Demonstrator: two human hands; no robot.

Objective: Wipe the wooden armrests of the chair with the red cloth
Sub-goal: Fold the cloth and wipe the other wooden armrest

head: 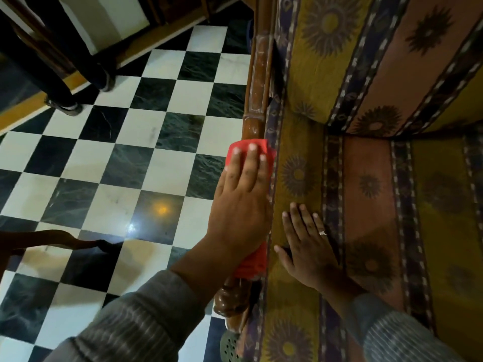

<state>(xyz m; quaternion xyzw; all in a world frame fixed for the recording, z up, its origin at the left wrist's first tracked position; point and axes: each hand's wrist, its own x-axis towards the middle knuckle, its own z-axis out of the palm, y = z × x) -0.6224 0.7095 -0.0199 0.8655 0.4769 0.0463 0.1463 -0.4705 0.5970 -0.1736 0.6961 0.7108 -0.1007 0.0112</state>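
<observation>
L hand (243, 205), fingers flat, presses red cloth (252, 265) on armrest (258, 82); R hand (308, 246) splayed, apparently on seat cushion (366, 178).

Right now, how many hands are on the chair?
2: the left hand presses the red cloth on the wooden armrest; the right hand rests flat on the seat cushion.

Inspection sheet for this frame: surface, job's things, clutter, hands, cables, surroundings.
Surface: wooden armrest, pale marks on the far stretch, glossy at the near end.
Job's things: red cloth lies over the armrest.
Clutter: nothing seen.
Grippers: left hand flat, pressing the cloth; right hand flat on the seat cushion, ring on one finger.
Cables: nothing seen.
Surroundings: chequered floor; dark furniture legs.
</observation>
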